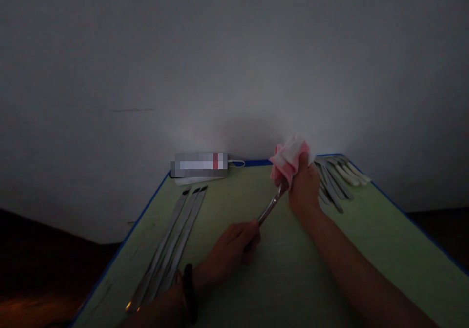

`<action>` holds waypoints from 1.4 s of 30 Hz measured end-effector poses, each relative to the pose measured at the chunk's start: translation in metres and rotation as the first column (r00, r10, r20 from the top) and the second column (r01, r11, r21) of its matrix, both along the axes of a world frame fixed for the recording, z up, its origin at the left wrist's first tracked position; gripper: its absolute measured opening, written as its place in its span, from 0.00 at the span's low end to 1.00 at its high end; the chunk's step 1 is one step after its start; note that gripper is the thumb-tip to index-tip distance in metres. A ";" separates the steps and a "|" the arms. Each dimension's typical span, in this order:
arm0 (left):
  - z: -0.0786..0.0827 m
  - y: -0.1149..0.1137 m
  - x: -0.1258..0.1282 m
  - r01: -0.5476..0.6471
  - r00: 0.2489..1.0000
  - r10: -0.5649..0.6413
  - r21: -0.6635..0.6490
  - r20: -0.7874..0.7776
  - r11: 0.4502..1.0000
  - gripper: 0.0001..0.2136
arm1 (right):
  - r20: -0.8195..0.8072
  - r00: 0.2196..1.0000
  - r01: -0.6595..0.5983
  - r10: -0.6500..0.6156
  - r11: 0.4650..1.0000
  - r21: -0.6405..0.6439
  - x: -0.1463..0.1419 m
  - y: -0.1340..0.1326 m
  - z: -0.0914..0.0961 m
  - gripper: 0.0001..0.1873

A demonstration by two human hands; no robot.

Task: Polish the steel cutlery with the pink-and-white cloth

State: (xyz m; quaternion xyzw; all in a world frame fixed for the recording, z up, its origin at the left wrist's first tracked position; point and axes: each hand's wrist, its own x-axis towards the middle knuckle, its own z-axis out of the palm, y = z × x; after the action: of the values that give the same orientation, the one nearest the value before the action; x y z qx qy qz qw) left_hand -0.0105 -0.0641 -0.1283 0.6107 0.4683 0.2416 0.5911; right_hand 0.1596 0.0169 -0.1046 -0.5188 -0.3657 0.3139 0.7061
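My left hand [232, 250] is closed round the handle end of a long metal utensil [271, 205] that slants up to the right above the green table [293, 279]. My right hand [304, 184] grips a pink and white cloth [289, 158] bunched round the utensil's far end, which the cloth hides. A dark band sits on my left wrist.
Several long metal utensils [172, 242] lie side by side at the left of the table. Another group of utensils [337, 176], some with pale handles, lies at the far right. A flat box [200, 165] with a white cable rests at the far edge by the wall.
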 end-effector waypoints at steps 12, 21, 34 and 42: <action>-0.003 0.004 0.000 -0.011 0.998 0.005 0.096 0.060 0.995 0.21 | 0.095 0.987 -0.119 0.128 0.988 -0.096 -0.037 -0.016 -0.018 0.26; 0.006 -0.015 0.004 0.308 0.944 -0.244 0.324 -0.223 0.895 0.16 | -0.077 0.992 -0.098 0.095 0.994 -0.043 -0.010 -0.002 -0.003 0.28; -0.004 -0.001 0.005 -0.157 0.981 0.186 0.359 -0.047 0.920 0.14 | 0.000 0.976 -0.217 0.218 0.973 -0.077 -0.052 -0.027 -0.020 0.25; -0.005 0.000 0.003 -0.206 0.965 0.251 0.371 -0.078 0.905 0.12 | 0.001 0.969 -0.245 0.246 0.966 -0.087 -0.067 -0.039 -0.029 0.21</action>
State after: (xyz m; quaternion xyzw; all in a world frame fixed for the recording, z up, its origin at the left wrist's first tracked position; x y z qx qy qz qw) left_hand -0.0079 -0.0637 -0.1328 0.6632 0.5204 0.3524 0.4064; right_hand 0.0922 -0.0223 -0.1332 -0.5015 -0.4174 0.4111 0.6366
